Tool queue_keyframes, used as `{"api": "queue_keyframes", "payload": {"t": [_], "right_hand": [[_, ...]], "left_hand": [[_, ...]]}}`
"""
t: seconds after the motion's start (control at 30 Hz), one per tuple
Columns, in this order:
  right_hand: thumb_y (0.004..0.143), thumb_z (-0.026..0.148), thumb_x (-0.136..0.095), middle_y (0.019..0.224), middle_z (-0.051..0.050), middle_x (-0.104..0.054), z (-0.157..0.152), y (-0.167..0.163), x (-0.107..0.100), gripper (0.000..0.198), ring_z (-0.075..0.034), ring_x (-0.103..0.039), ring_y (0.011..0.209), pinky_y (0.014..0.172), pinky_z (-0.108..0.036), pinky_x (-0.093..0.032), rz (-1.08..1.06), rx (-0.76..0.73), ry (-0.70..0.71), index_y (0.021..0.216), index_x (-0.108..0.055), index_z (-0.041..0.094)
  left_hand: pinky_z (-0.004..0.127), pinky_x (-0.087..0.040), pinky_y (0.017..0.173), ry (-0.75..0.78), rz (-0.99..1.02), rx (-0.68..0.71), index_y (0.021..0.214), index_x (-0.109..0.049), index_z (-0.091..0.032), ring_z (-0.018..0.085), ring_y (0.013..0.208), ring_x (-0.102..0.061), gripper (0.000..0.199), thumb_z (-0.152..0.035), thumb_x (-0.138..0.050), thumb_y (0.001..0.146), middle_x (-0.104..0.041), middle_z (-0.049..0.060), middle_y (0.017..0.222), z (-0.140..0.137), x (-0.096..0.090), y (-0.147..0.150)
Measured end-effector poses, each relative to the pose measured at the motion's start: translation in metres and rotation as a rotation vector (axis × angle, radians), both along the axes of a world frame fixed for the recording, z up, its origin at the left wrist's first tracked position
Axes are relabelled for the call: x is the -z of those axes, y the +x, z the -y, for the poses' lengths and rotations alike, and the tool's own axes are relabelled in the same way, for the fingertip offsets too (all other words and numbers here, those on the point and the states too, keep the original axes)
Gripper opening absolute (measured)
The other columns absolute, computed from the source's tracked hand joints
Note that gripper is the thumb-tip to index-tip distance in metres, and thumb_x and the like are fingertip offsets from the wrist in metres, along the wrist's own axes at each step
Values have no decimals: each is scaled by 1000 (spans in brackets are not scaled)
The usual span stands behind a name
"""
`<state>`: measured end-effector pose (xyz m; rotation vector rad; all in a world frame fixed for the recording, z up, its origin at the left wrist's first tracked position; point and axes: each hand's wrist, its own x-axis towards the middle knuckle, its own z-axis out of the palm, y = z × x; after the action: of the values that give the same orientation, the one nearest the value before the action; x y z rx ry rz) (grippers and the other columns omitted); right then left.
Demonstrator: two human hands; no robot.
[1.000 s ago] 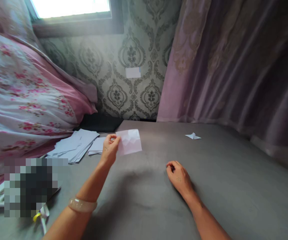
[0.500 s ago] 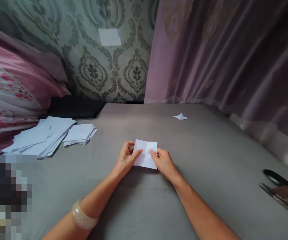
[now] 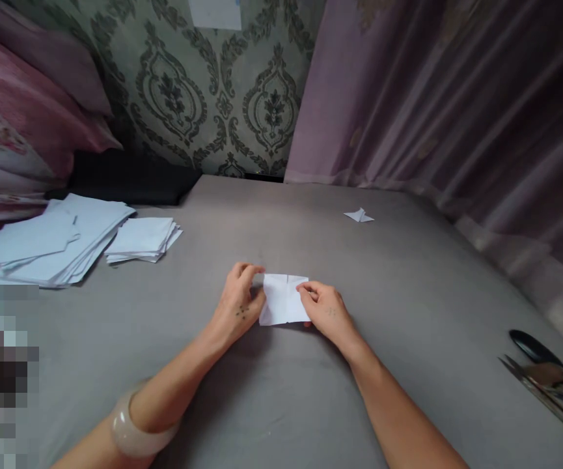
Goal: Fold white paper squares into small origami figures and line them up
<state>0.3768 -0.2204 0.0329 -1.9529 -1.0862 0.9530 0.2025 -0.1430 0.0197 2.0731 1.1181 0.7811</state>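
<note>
The small creased sheet (image 3: 276,299) sat in front of the person, between the two hands, its crease running from the far edge to the near one. The right hand (image 3: 327,312) was closed in a pinch on the sheet's right edge, a fingertip showing beneath the near corner. The left hand (image 3: 241,299) was loosely curved, thumb and forefinger parted at the left edge; whether it gripped the paper could not be told.

Grey surface (image 3: 432,293) stretched broadly around both hands. On the left, a stack of small sheets (image 3: 139,238) stood well apart from the left hand, its edges uneven, just beside a spread of larger sheets (image 3: 86,225). A folded paper piece (image 3: 359,215) lay towards the far edge, beyond the right hand. Hand tools (image 3: 547,391) lay at the far right, well clear of the right forearm, and a curtain (image 3: 383,98) hung along that side.
</note>
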Motion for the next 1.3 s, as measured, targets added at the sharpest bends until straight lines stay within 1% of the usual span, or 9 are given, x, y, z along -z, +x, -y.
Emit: {"api": "queue_keyframes", "payload": {"t": [0.1,0.23,0.4,0.53,0.6,0.73,0.97,1.13,1.3], "right_hand": [[85,31,-49,56,2,-58,-2,4,1,24,-8,-50,35,30,-17,-30,-170,33,-72,93,-65,14],[86,28,-52,56,3,-56,-1,9,-3,21,-6,-51,37,29,-15,-27,-360,61,-110,89,-64,11],[91,46,-47,63,-4,-64,-1,18,-9,39,-5,-52,39,31,-13,-28,-444,28,-166,90,-61,10],[84,72,-33,72,-11,-68,2,29,-19,71,-8,-55,41,31,-15,-29,-464,-90,-263,95,-62,8],[81,72,-41,75,-10,-68,5,34,-23,67,-6,-53,42,32,-16,-29,-421,-180,-240,94,-63,10],[76,49,-66,73,-2,-66,8,35,-22,39,-5,-48,46,41,-16,-34,-312,-317,-154,94,-66,14],[87,46,-48,58,0,-63,4,20,-4,35,-7,-43,37,39,-20,-29,46,-78,-141,77,-64,17],[87,44,-49,62,-3,-65,2,8,-5,33,-16,-58,57,51,-24,-32,495,-20,-143,69,-63,21],[90,44,-47,73,-9,-69,2,2,-5,31,-22,-64,69,57,-28,-34,656,-45,-217,80,-65,21]], "left_hand": [[39,-43,87,-21,-119,273,100,-62,-20,23,99,-51,23,-35,-52,86,-60,8,106,8,-17,-2],[44,-40,89,-10,-257,418,110,-59,-21,30,107,-46,58,-56,-71,66,-57,10,119,12,-21,-5],[42,-39,85,76,-332,353,100,-62,-22,26,101,-49,20,-25,-59,80,-59,8,114,6,-11,-7],[41,-39,84,59,-269,239,88,-66,-20,24,93,-52,18,-25,-49,87,-62,8,105,0,-6,-3],[40,-40,83,45,-235,185,82,-67,-19,23,90,-52,22,-30,-49,88,-62,8,101,-1,-3,-1],[40,-42,83,49,-206,117,75,-66,-17,24,89,-51,26,-33,-51,87,-61,9,95,-2,1,1],[41,-43,84,85,-170,28,72,-64,-16,24,91,-52,26,-32,-51,88,-59,10,97,0,7,3],[39,-45,82,130,-196,12,75,-63,-16,23,87,-51,25,-32,-51,88,-58,10,94,-2,10,3],[38,-45,80,219,-212,47,73,-59,-17,22,84,-49,25,-34,-50,89,-57,10,93,-5,20,0]]}}
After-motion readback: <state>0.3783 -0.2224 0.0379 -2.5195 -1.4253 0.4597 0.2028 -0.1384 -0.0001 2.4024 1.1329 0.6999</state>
